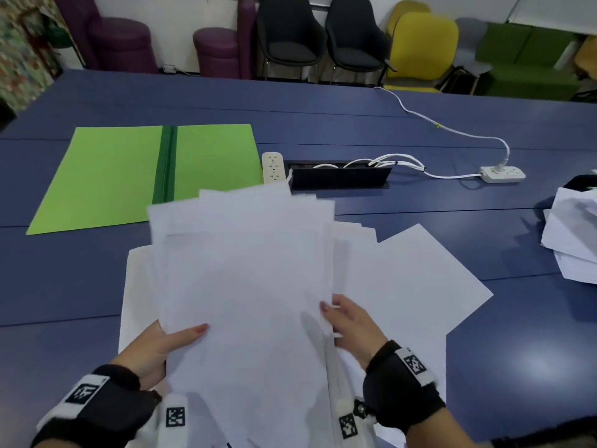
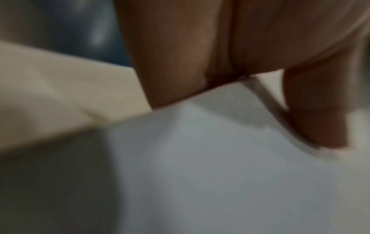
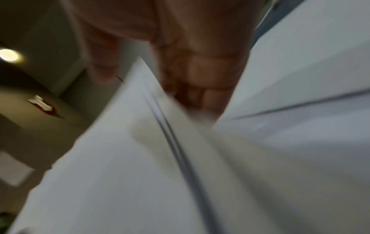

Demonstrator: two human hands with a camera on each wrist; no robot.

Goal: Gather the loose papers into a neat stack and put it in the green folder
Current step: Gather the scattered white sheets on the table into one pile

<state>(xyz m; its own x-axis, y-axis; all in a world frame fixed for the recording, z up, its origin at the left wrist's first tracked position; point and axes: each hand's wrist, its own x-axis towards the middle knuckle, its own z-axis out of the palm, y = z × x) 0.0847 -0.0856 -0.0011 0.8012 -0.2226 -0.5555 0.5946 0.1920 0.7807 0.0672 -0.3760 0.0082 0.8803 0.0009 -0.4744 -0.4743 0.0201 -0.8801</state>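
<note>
Both hands hold a fanned bundle of white papers (image 1: pixel 245 270) tilted up above the blue table (image 1: pixel 452 227). My left hand (image 1: pixel 168 344) pinches its left edge, thumb on top, fingers hidden underneath. On the right edge, my right hand (image 1: pixel 345 321) grips with its thumb over the sheets. More loose white sheets (image 1: pixel 413 279) lie flat beneath and to the right. The green folder (image 1: pixel 129 176) lies open at the back left. The wrist views are blurred: left hand (image 2: pixel 230 63) on papers (image 2: pixel 220 174), right hand (image 3: pixel 190 79) round the paper edges (image 3: pixel 160 158).
A white power strip (image 1: pixel 273 166) and a black cable box (image 1: pixel 339 177) sit just behind the papers, right of the folder. A second power strip (image 1: pixel 502 173) with a white cord lies further right. Another pile of white paper (image 1: pixel 571 240) sits at the right edge. Chairs line the far side.
</note>
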